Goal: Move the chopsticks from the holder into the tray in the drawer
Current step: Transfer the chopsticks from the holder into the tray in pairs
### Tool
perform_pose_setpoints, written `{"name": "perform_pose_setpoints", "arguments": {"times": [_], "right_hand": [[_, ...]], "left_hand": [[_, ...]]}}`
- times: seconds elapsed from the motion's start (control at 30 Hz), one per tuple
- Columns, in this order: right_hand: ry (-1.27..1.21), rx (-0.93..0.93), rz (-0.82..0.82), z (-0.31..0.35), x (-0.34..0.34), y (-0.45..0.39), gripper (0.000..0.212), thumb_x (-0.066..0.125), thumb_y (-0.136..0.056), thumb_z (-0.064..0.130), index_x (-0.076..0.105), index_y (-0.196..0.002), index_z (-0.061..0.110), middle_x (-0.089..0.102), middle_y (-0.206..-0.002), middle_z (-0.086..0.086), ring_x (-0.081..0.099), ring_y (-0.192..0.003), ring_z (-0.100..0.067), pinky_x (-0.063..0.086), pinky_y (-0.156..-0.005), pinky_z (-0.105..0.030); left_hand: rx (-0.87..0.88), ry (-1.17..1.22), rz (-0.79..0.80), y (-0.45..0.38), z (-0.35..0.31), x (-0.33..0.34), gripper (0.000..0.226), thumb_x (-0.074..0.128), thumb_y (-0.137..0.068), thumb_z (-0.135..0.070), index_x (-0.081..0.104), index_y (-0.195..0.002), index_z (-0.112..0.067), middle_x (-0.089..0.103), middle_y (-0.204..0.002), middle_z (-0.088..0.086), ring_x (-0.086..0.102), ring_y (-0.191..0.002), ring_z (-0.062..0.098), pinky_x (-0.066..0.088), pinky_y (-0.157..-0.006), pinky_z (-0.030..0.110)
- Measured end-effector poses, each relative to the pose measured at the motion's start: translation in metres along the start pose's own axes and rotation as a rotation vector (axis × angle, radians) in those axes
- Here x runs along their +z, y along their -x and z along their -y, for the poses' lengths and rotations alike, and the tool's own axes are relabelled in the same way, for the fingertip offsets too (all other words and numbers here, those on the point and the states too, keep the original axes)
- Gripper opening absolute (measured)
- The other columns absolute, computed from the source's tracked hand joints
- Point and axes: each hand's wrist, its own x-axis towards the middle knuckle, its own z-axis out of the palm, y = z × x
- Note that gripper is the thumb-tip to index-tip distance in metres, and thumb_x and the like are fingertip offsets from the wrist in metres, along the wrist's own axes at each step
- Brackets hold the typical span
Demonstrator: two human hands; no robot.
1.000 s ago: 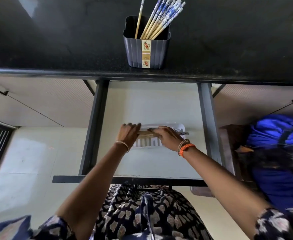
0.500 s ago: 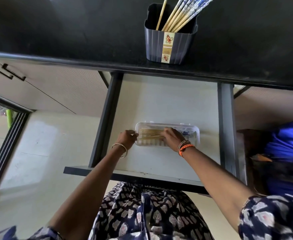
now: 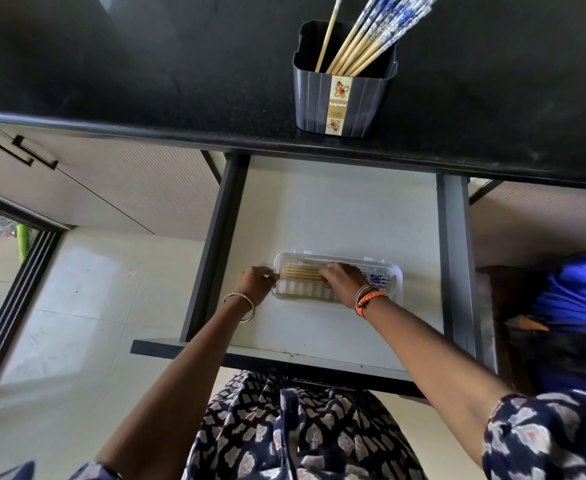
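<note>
A dark ribbed holder (image 3: pixel 343 95) stands on the black counter and holds several chopsticks (image 3: pixel 378 32) with blue-and-white tops. A clear plastic tray (image 3: pixel 397 284) lies in the open drawer (image 3: pixel 336 216). Several chopsticks (image 3: pixel 302 271) lie flat in the tray, their blue ends to the right. My left hand (image 3: pixel 255 282) grips the tray's left end. My right hand (image 3: pixel 345 280) rests palm-down on the chopsticks in the tray, fingers on the wooden shafts.
The black counter (image 3: pixel 146 64) overhangs the drawer's back. Dark drawer rails (image 3: pixel 456 258) run along both sides. A cabinet door with black handles (image 3: pixel 21 152) is at the left. A blue bag (image 3: pixel 575 296) sits at the right. Pale floor tiles lie below left.
The camera has moved, so the holder sits further right in view. My left hand moved from on top of the tray to its left end. The chopsticks settled flat in the tray under my right hand.
</note>
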Motion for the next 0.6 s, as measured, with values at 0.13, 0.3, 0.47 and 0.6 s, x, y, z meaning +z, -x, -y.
{"name": "perform_pose_setpoints", "arguments": {"times": [0.13,0.3,0.47,0.6], "right_hand": [[-0.078,0.003,0.087,0.001,-0.006,0.002,0.012,0.056,-0.085,0.005,0.067,-0.089,0.008,0.069,-0.101,-0.012,0.066,-0.091,-0.03,0.049,-0.069,-0.031],[-0.196,0.063,0.206,0.004,-0.006,-0.004,0.014,0.059,-0.079,0.006,0.072,-0.084,0.01,0.072,-0.099,-0.012,0.068,-0.091,-0.031,0.055,-0.074,-0.033],[-0.062,0.09,-0.062,0.005,0.002,-0.003,0.024,0.05,-0.084,0.003,0.067,-0.09,0.019,0.066,-0.083,-0.007,0.065,-0.08,-0.028,0.043,-0.063,-0.023],[-0.108,0.093,-0.025,0.013,0.005,0.001,0.027,0.045,-0.084,-0.011,0.063,-0.098,0.004,0.062,-0.098,-0.013,0.062,-0.092,-0.031,0.048,-0.071,-0.032]], "left_hand": [[-0.002,0.002,-0.01,-0.002,0.0,0.001,0.021,0.056,-0.09,-0.022,0.069,-0.09,-0.005,0.072,-0.087,0.019,0.063,-0.078,0.03,0.045,-0.07,0.026],[-0.043,0.07,-0.02,-0.004,0.0,0.003,0.02,0.056,-0.089,-0.02,0.067,-0.095,-0.003,0.068,-0.078,0.016,0.06,-0.061,0.023,0.058,-0.073,0.036],[-0.1,0.174,-0.006,-0.005,-0.002,0.002,0.025,0.058,-0.088,-0.017,0.062,-0.108,-0.002,0.061,-0.079,0.012,0.058,-0.059,0.019,0.05,-0.04,0.011],[-0.137,0.242,-0.013,-0.007,-0.001,0.004,0.024,0.06,-0.087,-0.016,0.062,-0.107,-0.002,0.059,-0.075,0.01,0.056,-0.056,0.011,0.051,-0.039,0.012]]}}
